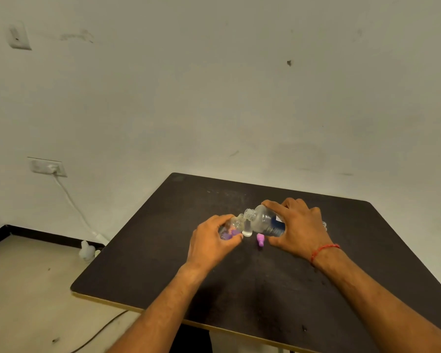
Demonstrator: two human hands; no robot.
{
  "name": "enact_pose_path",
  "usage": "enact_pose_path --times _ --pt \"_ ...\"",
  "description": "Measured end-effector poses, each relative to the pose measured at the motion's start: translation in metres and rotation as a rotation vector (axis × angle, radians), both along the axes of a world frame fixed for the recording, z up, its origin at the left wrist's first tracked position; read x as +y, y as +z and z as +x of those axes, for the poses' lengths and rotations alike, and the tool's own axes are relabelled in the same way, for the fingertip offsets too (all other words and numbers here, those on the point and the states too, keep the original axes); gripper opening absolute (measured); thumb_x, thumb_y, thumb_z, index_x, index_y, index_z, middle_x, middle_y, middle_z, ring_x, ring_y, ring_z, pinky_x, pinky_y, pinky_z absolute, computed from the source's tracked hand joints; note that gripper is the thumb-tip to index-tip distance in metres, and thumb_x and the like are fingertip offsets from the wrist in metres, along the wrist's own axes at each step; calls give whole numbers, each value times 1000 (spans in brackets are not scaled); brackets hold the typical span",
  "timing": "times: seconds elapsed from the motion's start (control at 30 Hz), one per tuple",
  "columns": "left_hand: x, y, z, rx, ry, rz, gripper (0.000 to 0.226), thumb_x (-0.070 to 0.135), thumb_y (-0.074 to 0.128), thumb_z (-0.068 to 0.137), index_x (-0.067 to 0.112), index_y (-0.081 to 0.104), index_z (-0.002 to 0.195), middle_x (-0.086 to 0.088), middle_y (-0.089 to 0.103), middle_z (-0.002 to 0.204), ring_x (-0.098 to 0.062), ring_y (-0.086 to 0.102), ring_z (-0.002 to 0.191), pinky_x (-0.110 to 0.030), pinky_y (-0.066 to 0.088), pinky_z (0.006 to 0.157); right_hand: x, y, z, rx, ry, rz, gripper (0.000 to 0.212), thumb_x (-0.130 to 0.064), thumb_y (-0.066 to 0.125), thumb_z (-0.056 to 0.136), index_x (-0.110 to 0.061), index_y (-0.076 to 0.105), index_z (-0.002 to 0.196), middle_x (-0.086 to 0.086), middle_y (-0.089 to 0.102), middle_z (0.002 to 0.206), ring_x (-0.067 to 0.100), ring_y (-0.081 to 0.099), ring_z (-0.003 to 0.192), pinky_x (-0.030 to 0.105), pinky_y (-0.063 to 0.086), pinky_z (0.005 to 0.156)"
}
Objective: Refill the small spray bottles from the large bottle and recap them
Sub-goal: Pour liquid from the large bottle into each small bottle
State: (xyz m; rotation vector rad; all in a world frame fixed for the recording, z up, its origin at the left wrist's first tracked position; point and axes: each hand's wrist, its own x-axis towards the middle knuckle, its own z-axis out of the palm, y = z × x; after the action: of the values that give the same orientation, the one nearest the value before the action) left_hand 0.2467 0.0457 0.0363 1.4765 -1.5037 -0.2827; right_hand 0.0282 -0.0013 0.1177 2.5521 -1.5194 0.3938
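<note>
My right hand (298,229) grips the large clear bottle (264,221), which has a blue label and is tipped to the left with its open neck down. My left hand (211,240) holds a small clear spray bottle (233,225) with purple marks, tilted so that its open neck meets the large bottle's mouth. Just below the two necks stands a small clear cap or bottle (247,231) on the dark table (163,250). A purple spray cap (260,240) lies on the table between my hands. Another clear item (323,224) peeks out behind my right hand.
The table's left and front edges are light-coloured, with bare floor beyond on the left. A white cable runs from a wall socket (47,167) down to a white adapter (86,250) on the floor. A dark cord (99,332) crosses the floor under the table.
</note>
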Motion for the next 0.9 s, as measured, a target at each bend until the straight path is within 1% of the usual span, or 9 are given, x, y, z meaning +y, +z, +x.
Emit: enact_pose_path --times 0.13,0.23,0.37,0.47,0.67,0.9 --pt "2 1 0 -22 9 11 49 47 78 79 32 67 125 16 67 109 -1 65 95 -18 56 83 1 6 -1 58 16 -23 78 -61 65 78 -47 27 144 -6 47 121 14 41 115 37 36 95" --pt "2 4 -1 -43 4 11 50 47 78 80 32 65 126 15 66 110 -3 64 95 -18 56 83 0 13 -3 77 33 -40 77 -60 65 77 -47 28 144 -6 47 119 15 41 113 37 33 93" --pt "1 8 0 -81 9 8 50 48 78 80 33 65 126 15 65 108 -4 64 93 -16 54 81 -1 19 -4 128 42 -84 78 -60 64 77 -49 25 144 -7 44 117 15 39 113 38 33 93" --pt "0 11 2 -93 1 3 50 49 78 80 34 65 126 15 65 107 -4 64 93 -19 56 82 -2 22 -4 141 48 -116 78 -57 65 76 -49 25 143 -6 45 116 15 39 113 39 34 93" --pt "0 14 4 -96 -7 -4 51 49 78 80 34 65 126 14 65 109 -5 64 94 -21 58 83 -4 29 -1 198 51 -168 79 -51 68 76 -49 26 143 -4 44 122 17 39 117 42 32 95" --pt "-2 15 4 -88 -2 1 54 50 78 80 33 64 129 14 65 112 -3 63 96 -17 55 84 -3 37 2 231 61 -201 78 -43 69 76 -48 29 143 -3 44 121 19 39 117 43 31 91"
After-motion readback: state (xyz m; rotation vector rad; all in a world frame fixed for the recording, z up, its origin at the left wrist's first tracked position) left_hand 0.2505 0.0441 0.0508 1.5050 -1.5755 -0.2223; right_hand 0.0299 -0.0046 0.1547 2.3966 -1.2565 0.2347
